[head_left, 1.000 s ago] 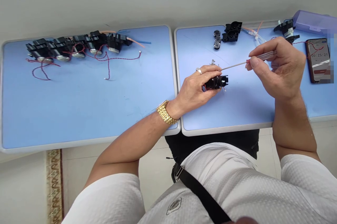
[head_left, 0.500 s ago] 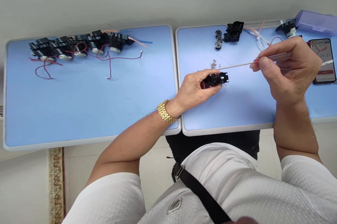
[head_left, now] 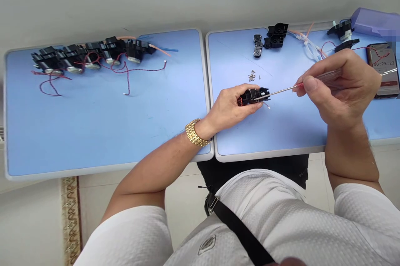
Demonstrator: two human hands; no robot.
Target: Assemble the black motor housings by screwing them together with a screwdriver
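My left hand [head_left: 231,105] is closed around a small black motor assembly [head_left: 264,93] with a white shaft tip, holding it over the right table. A short wire with a white plug sticks out below it. In my right hand [head_left: 340,87] is a screwdriver [head_left: 283,90] with a clear and red handle, gripped between thumb and fingers. Its metal shaft slants left across the assembly, the tip at the assembly's lower side. Whether the tip sits in a screw is too small to tell. Small screws [head_left: 251,76] lie in a pile just beyond, one apart.
Three round metal motors [head_left: 257,45] and black housings [head_left: 276,35] stand at the back. Cable ties [head_left: 308,45], another black assembly [head_left: 342,33], a purple case [head_left: 373,22] and a phone [head_left: 383,70] lie right. Several wired assemblies [head_left: 92,55] line the left table [head_left: 109,128].
The screwdriver's tip has moved from beside the screws, toward me, onto the black motor assembly. My right hand has come slightly nearer; my left hand keeps its hold.
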